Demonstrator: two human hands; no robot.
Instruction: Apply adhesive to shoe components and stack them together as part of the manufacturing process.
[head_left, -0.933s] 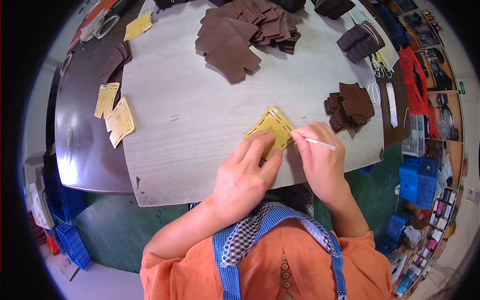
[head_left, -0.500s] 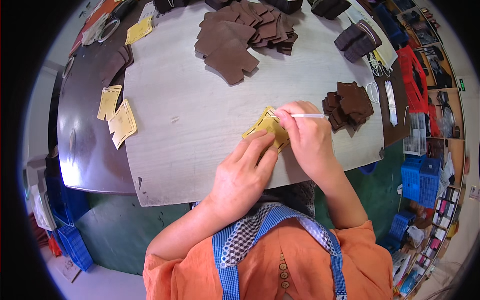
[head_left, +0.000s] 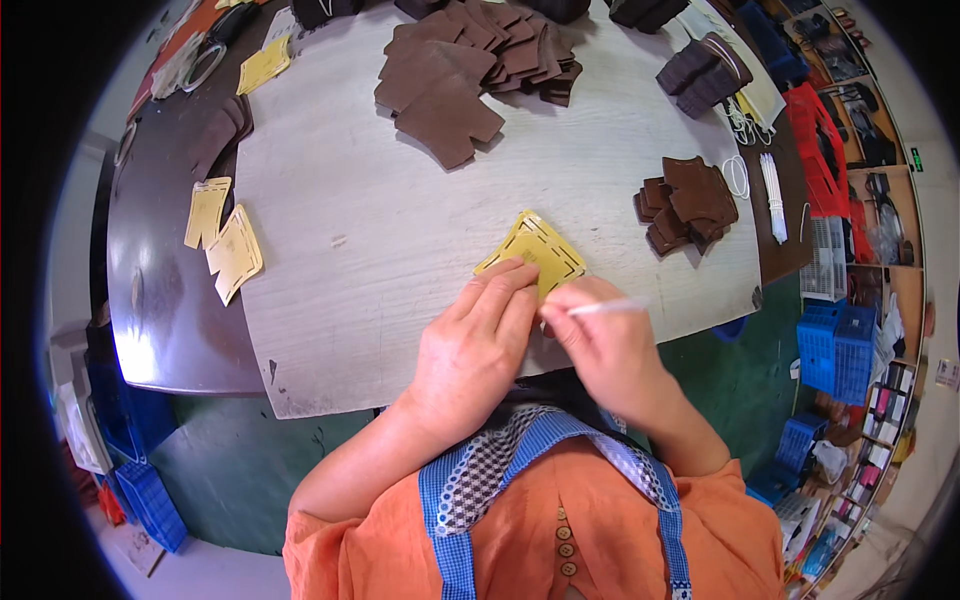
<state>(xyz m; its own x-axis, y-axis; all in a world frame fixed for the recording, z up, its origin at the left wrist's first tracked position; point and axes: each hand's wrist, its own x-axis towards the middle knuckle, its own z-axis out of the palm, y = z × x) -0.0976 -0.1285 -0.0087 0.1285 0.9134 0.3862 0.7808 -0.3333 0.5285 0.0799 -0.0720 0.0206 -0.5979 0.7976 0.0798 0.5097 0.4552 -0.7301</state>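
Observation:
A yellow template (head_left: 548,252) with dashed slots along its edges lies near the front of the pale work board (head_left: 340,300). The stretched fingers of my left hand (head_left: 468,345) rest flat on its near left part and press it down. My right hand (head_left: 612,345) is closed round a thin white pen (head_left: 606,306), blurred by motion. Its fingertips are at the template's near right edge, so the pen's tip is hidden. Whether a leather piece lies beneath the template I cannot tell.
Brown leather pieces (head_left: 450,110) lie heaped at the back, with a smaller dark brown stack (head_left: 695,200) to the right. Tied dark bundles (head_left: 705,75) stand behind it. Yellow templates (head_left: 237,255) lie at left. White pens (head_left: 772,198) sit in a bunch beyond the right edge.
My right hand with the pen has moved from the template's far edge down to its near right edge. The left hand stays pressed on the template. The whole view has shifted slightly.

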